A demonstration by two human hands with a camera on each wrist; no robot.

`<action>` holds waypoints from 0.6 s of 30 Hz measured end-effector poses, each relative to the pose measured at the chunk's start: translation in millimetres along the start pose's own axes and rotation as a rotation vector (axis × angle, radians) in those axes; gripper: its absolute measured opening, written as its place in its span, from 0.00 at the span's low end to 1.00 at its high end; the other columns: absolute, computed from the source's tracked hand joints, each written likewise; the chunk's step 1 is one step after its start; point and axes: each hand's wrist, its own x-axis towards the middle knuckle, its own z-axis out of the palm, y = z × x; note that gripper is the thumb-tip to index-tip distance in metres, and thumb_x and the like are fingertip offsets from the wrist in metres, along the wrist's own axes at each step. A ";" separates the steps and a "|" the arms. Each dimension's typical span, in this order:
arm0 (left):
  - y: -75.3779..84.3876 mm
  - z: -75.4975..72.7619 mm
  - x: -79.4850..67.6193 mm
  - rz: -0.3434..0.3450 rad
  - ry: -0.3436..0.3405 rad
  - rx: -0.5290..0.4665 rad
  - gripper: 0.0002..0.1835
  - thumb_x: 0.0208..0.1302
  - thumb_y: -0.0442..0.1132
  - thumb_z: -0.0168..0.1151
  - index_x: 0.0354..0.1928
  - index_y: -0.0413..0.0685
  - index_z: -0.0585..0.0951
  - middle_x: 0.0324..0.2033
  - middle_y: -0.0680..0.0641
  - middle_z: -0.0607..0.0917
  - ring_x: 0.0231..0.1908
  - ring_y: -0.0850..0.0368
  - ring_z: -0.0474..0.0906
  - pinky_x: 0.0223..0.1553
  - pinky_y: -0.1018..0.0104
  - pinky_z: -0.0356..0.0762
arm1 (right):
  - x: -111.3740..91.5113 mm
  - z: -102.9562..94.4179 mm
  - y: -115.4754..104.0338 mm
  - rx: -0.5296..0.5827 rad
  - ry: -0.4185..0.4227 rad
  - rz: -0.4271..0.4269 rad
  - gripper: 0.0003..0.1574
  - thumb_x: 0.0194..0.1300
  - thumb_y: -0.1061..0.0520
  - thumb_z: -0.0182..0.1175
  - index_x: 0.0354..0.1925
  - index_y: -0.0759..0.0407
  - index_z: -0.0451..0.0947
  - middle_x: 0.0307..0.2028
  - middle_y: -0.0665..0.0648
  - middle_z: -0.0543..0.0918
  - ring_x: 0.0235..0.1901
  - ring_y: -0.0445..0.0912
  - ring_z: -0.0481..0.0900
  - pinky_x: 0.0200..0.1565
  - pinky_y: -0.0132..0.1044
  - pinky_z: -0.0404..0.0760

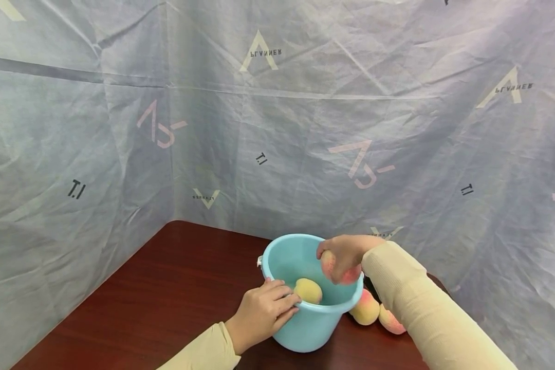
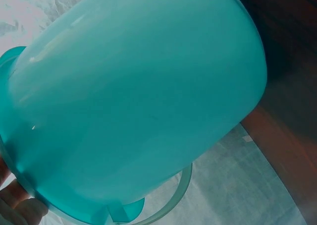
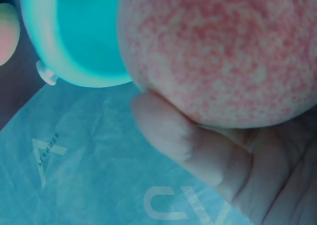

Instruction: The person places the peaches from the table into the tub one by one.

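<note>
A light blue bucket [image 1: 305, 329] stands on the table, its mouth facing up. My left hand [image 1: 263, 311] grips the near left part of its rim; some of those fingers [image 2: 29, 210] show at the rim in the left wrist view. Inside the bucket lies a yellowish peach [image 1: 308, 291]. Over the right side of the mouth, my right hand [image 1: 344, 252] holds a pink-speckled peach [image 3: 223, 51], with the thumb [image 3: 163, 128] pressed along its side. The fingers partly cover this peach in the head view.
Just right of the bucket, a peach [image 1: 366, 309] and another peach [image 1: 391, 321] lie on the dark red table [image 1: 134, 313], partly behind the right sleeve. A dark object [image 1: 370, 288] shows behind them. Grey printed cloth [image 1: 296, 133] hangs around the table.
</note>
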 end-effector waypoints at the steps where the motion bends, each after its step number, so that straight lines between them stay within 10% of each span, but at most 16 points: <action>1: 0.1 0.1 -0.2 -0.003 -0.003 -0.001 0.07 0.66 0.46 0.62 0.35 0.54 0.85 0.33 0.57 0.84 0.40 0.60 0.81 0.45 0.72 0.80 | 0.3 1.1 -0.5 -0.006 -0.004 0.007 0.36 0.44 0.57 0.71 0.54 0.41 0.74 0.55 0.50 0.75 0.47 0.46 0.72 0.39 0.38 0.77; 18: 1.4 -0.2 0.7 -0.009 -0.008 0.000 0.05 0.59 0.45 0.67 0.35 0.54 0.85 0.32 0.57 0.84 0.40 0.61 0.81 0.45 0.73 0.80 | 3.6 1.3 -3.0 -0.034 -0.014 0.005 0.36 0.45 0.55 0.72 0.55 0.42 0.74 0.55 0.51 0.75 0.49 0.45 0.72 0.46 0.41 0.77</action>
